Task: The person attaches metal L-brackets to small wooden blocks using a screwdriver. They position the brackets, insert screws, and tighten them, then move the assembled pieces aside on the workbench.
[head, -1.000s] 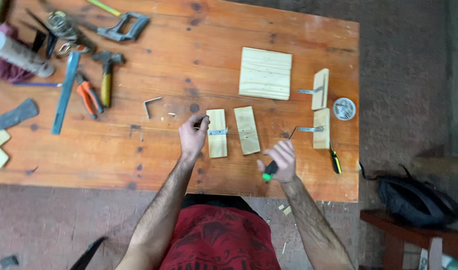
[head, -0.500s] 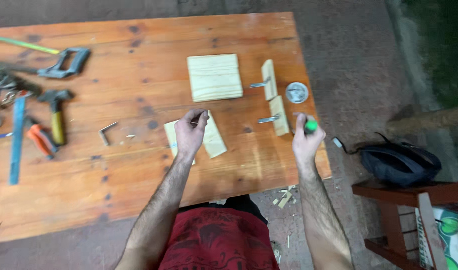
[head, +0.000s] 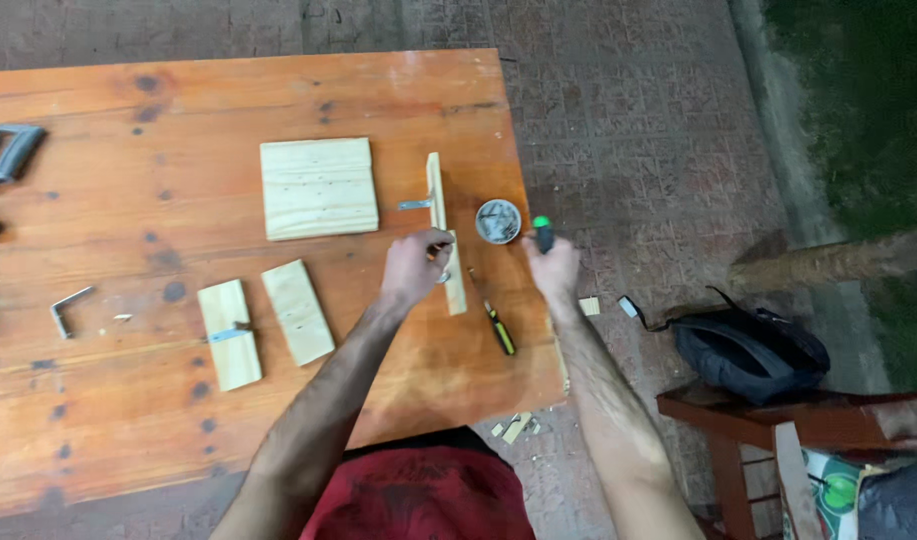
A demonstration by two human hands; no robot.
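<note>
While pinched at its near end: narrow wood strip (head: 450,262), light, stiff, edge-up, tippy.
Left hand (head: 415,265): fingers clamped on strip.
Right hand (head: 555,268): fingers wrapped round green-tipped screwdriver (head: 543,233).

Orange-brown knotted wooden table (head: 178,100), dark spots scattered. Pale yellow pine square board (head: 318,187), faint grain lines. Green-tipped black screwdriver (head: 543,234). Yellow-and-black second screwdriver (head: 498,328). Silver round tin (head: 498,221). Black backpack (head: 748,352). Red patterned shirt (head: 418,495).
</note>
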